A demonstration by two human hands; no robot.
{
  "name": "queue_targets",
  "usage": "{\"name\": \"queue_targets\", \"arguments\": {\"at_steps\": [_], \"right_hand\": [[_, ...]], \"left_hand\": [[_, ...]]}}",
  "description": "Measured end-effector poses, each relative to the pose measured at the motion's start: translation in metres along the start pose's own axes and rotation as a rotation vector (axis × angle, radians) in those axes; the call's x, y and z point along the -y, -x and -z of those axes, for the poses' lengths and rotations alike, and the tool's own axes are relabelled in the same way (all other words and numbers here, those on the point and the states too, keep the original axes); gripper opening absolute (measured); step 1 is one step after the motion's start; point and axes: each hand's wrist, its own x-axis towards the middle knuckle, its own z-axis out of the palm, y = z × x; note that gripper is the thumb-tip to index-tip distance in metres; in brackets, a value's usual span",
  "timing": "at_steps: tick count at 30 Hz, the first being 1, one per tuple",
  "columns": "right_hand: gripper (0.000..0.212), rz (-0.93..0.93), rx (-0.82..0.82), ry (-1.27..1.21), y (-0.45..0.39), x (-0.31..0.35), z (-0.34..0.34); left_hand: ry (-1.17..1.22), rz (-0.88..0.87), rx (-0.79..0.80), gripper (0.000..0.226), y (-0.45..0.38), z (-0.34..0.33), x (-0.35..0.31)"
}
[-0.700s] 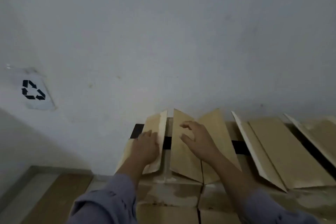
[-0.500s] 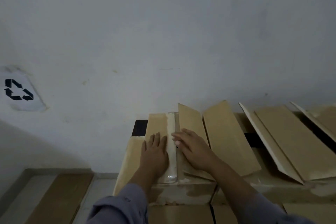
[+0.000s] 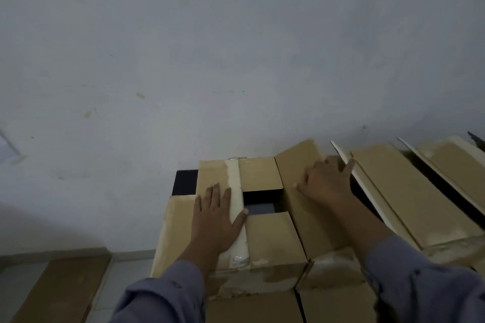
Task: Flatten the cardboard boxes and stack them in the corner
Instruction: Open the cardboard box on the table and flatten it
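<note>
Left hand (image 3: 219, 214) lies flat, fingers spread, on the taped flap (image 3: 236, 207) of the cardboard box (image 3: 273, 241) standing against the wall (image 3: 236, 47). Right hand (image 3: 325, 183) rests open on the raised flap (image 3: 301, 191) to its right, gripping nothing. Dark gap shows between flaps. More opened boxes (image 3: 409, 196) sit alongside; flat cardboard (image 3: 65, 286) lies on the floor, left.

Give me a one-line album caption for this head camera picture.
Left hand flat on a taped cardboard box, right hand pressing a neighbouring flap.
</note>
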Motion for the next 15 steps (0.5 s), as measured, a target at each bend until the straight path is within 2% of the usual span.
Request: {"name": "queue_targets", "arguments": {"at_steps": [3, 6, 7, 9, 12, 14, 15], "right_hand": [[0.082, 0.065, 0.020, -0.044, 0.007, 0.003, -0.041], [0.098, 0.086, 0.079, -0.112, 0.011, 0.010, -0.072], [0.098, 0.091, 0.054, -0.114, 0.008, 0.011, -0.079], [0.083, 0.120, 0.009, -0.109, 0.000, 0.012, -0.083], [0.071, 0.166, -0.033, -0.109, -0.012, 0.012, -0.082], [0.068, 0.179, -0.073, -0.118, -0.018, 0.013, -0.082], [0.067, 0.190, -0.084, -0.121, -0.021, 0.014, -0.082]], "left_hand": [[0.015, 0.051, 0.028, 0.098, -0.002, 0.002, -0.010], [0.009, 0.135, 0.103, 0.095, -0.008, 0.003, -0.023], [0.006, 0.159, 0.127, 0.091, -0.010, 0.006, -0.026], [0.017, 0.167, 0.122, 0.083, -0.015, 0.019, -0.033], [0.068, 0.106, 0.045, 0.048, -0.018, 0.052, -0.035], [0.122, 0.154, 0.069, 0.026, -0.019, 0.084, -0.028], [0.103, 0.199, 0.083, 0.024, -0.018, 0.101, -0.022]]}}
